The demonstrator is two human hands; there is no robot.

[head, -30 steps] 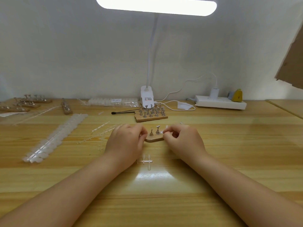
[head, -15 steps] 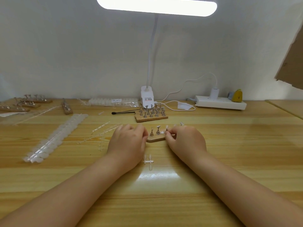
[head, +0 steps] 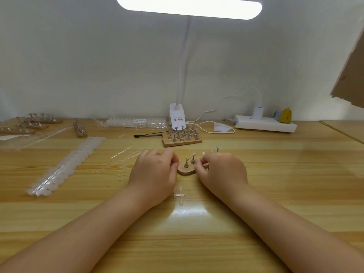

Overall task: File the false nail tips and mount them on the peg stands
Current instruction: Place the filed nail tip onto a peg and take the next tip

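Wooden peg stand (head: pixel 185 171) sits between my hands: left of it my left hand (head: pixel 155 174) curls against its end, steadying; right of it my right hand (head: pixel 221 171) pinches a clear nail tip (head: pixel 202 154). Featherlight, slippery, springy; I'd hold its edges.

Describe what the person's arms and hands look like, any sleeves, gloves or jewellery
Both forearms are bare as far as the frame shows, with no sleeves in view. The left hand and right hand wear no gloves, and no watch, bracelet or ring shows on the visible sides.
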